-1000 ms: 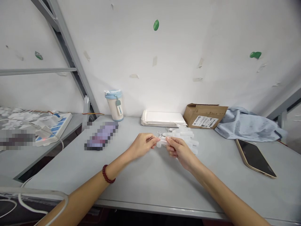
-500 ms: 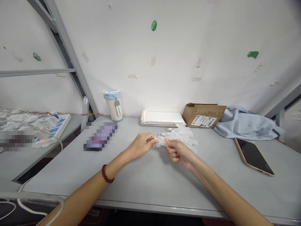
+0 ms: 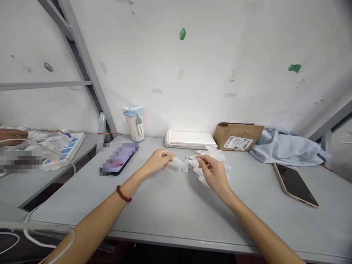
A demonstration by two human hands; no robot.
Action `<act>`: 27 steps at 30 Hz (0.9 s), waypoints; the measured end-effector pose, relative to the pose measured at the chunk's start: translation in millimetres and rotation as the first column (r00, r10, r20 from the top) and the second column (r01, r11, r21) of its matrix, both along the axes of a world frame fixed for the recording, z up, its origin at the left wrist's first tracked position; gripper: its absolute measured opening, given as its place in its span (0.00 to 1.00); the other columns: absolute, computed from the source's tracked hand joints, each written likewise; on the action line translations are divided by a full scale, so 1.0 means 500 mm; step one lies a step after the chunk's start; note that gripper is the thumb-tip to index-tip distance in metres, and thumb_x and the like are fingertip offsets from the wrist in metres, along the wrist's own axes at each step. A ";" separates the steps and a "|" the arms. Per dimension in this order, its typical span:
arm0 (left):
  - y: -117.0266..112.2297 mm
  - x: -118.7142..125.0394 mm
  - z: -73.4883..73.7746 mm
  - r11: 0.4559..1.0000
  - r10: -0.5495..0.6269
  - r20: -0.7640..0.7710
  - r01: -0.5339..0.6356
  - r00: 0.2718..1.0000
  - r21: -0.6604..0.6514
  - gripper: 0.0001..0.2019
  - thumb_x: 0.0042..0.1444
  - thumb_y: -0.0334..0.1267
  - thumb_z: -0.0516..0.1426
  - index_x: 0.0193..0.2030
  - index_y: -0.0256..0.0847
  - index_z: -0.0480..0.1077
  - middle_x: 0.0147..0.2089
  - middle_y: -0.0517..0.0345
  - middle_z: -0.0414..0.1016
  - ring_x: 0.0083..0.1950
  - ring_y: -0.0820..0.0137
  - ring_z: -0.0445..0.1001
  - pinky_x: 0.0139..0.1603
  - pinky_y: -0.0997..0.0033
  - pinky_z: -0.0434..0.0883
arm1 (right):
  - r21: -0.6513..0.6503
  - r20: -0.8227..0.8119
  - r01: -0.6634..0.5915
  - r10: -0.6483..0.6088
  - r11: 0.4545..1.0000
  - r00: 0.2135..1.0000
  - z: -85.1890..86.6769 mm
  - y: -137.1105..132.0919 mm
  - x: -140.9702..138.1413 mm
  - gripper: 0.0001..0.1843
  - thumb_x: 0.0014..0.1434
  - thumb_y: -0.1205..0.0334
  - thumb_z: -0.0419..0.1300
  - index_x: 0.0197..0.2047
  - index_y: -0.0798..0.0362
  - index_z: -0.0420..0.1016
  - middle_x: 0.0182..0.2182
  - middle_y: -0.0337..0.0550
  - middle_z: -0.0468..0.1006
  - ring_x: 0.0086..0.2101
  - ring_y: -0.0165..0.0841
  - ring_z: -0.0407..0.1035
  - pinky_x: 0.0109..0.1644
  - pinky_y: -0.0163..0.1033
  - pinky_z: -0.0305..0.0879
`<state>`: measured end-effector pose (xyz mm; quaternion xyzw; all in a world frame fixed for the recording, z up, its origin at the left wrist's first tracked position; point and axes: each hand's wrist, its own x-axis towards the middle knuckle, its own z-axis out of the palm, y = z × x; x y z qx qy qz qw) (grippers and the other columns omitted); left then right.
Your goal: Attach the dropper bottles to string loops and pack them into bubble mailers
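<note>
My left hand (image 3: 158,160), with a red bead bracelet on the wrist, pinches one end of a small translucent white plastic piece (image 3: 178,163) over the grey table (image 3: 170,209). My right hand (image 3: 211,172) hovers just to its right, thumb and forefinger pinched on a tiny part I cannot make out. Right behind my right hand lies a pile of similar translucent plastic pieces (image 3: 217,156), partly hidden by my fingers.
A blue-lidded cup (image 3: 134,123), a stack of white trays (image 3: 191,138) and an open cardboard box (image 3: 238,136) stand along the wall. Light blue cloth (image 3: 288,148) and a phone (image 3: 295,184) lie right; another phone (image 3: 118,160) left. Another person's hand (image 3: 11,135) shows far left.
My hands have drawn apart a little and moved up the table; the plastic piece is now in my left hand alone. Another person's hand has appeared at the far left.
</note>
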<state>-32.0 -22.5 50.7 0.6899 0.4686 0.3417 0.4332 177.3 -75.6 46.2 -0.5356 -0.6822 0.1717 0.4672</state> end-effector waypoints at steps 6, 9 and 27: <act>0.014 0.010 -0.040 0.995 -0.007 0.033 0.010 0.999 -0.102 0.19 0.53 0.50 0.54 0.41 0.34 0.67 0.30 0.55 0.71 0.25 0.73 0.70 0.25 0.73 0.68 | 0.053 0.095 0.011 -0.016 0.999 0.995 -0.008 0.012 0.007 0.12 0.59 0.58 0.51 0.34 0.53 0.74 0.30 0.44 0.75 0.29 0.33 0.67 0.31 0.38 0.63; 0.018 0.010 -0.045 0.992 -0.001 0.038 0.005 0.999 -0.123 0.22 0.53 0.46 0.54 0.51 0.33 0.63 0.34 0.52 0.72 0.30 0.71 0.72 0.31 0.70 0.71 | 0.062 0.143 -0.005 -0.003 0.998 0.990 -0.011 0.015 0.010 0.11 0.59 0.60 0.51 0.35 0.53 0.73 0.30 0.44 0.73 0.29 0.32 0.67 0.31 0.38 0.62; 0.003 0.017 -0.029 1.000 0.025 -0.077 -0.026 0.997 -0.003 0.15 0.49 0.45 0.53 0.32 0.34 0.73 0.34 0.50 0.77 0.38 0.64 0.73 0.34 0.69 0.68 | 0.169 0.285 -0.119 0.068 0.978 0.956 -0.036 0.021 0.009 0.09 0.60 0.67 0.50 0.37 0.52 0.72 0.34 0.46 0.71 0.37 0.36 0.66 0.40 0.41 0.64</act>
